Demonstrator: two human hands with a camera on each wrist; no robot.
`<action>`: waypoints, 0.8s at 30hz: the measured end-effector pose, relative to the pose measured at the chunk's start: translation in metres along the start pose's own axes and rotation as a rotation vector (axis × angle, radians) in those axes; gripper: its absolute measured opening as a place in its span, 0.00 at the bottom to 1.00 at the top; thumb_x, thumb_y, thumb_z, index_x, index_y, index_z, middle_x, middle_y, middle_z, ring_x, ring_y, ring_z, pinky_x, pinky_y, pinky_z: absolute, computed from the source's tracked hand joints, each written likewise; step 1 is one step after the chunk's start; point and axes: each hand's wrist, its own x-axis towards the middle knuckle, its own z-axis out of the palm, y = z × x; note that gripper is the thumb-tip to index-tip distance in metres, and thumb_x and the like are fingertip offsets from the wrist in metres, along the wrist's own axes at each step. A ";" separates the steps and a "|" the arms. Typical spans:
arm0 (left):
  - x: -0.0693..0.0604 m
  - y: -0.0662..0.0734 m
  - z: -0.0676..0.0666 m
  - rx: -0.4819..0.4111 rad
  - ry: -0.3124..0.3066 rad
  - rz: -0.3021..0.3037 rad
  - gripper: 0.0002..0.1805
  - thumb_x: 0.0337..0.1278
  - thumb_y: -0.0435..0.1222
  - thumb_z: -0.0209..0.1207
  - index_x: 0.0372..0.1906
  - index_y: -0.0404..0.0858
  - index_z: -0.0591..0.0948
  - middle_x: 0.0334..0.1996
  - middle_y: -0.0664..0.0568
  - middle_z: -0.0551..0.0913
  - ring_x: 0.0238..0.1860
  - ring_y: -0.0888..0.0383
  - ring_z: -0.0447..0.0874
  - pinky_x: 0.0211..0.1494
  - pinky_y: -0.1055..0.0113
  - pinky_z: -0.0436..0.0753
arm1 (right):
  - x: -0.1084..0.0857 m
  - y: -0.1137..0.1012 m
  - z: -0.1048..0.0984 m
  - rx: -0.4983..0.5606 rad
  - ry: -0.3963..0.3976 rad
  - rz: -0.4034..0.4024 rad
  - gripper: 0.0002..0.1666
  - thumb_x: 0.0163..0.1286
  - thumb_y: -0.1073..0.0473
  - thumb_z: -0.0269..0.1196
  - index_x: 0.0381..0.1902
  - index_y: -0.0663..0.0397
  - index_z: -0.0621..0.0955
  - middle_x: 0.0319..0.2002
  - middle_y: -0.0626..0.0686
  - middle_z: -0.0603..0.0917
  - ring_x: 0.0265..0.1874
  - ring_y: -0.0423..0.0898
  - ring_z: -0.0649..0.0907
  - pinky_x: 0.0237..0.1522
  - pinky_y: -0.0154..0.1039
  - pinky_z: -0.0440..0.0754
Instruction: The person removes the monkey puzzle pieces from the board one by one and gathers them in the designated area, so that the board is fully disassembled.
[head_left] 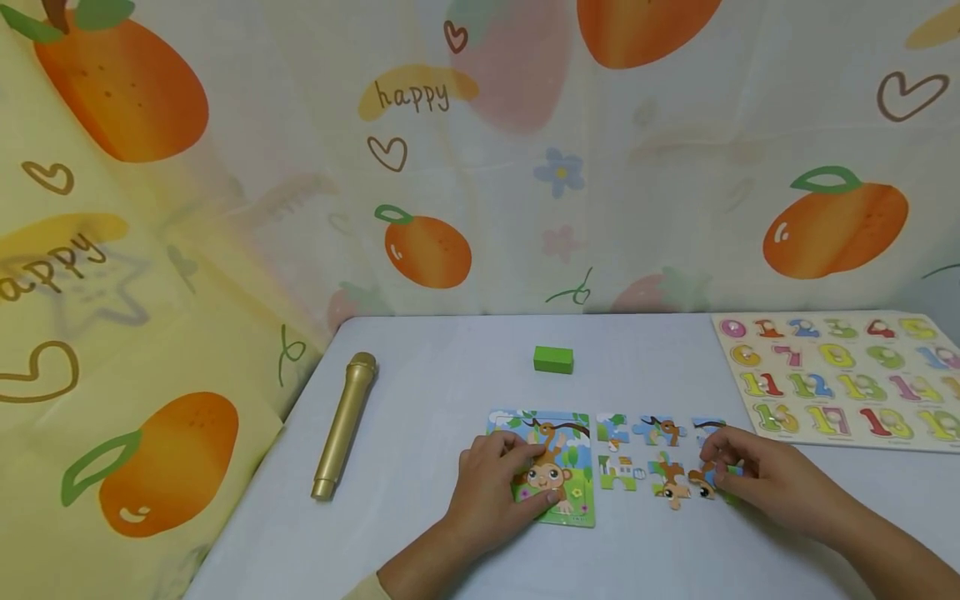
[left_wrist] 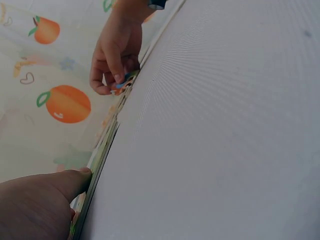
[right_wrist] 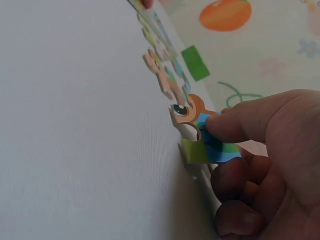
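Observation:
My left hand (head_left: 491, 483) rests on a monkey picture puzzle board (head_left: 581, 458), its fingers spread over the left part and thumb near the lower edge. To the right, my right hand (head_left: 776, 479) pinches a jigsaw piece (right_wrist: 216, 147) between thumb and fingers. That piece shows a monkey's eye and ear over blue and green, and its near edge is tilted up off the table in the right wrist view. Several loose jigsaw pieces lie between the hands, among them a monkey face piece (head_left: 670, 483), a house piece (head_left: 617, 473) and a branch piece (head_left: 660, 431).
Behind the puzzle lies a green block (head_left: 553, 360). A gold toy microphone (head_left: 345, 429) is at the table's left side. At the far right sits a number puzzle board (head_left: 847, 379). A fruit-patterned curtain (head_left: 300, 208) hangs along the table's back edge.

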 end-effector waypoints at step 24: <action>0.000 -0.002 0.002 0.009 0.007 0.013 0.33 0.58 0.66 0.70 0.63 0.54 0.87 0.53 0.62 0.77 0.52 0.60 0.70 0.55 0.55 0.66 | -0.004 0.012 -0.001 -0.074 0.044 -0.013 0.11 0.71 0.63 0.72 0.49 0.46 0.85 0.44 0.43 0.87 0.27 0.36 0.74 0.31 0.34 0.75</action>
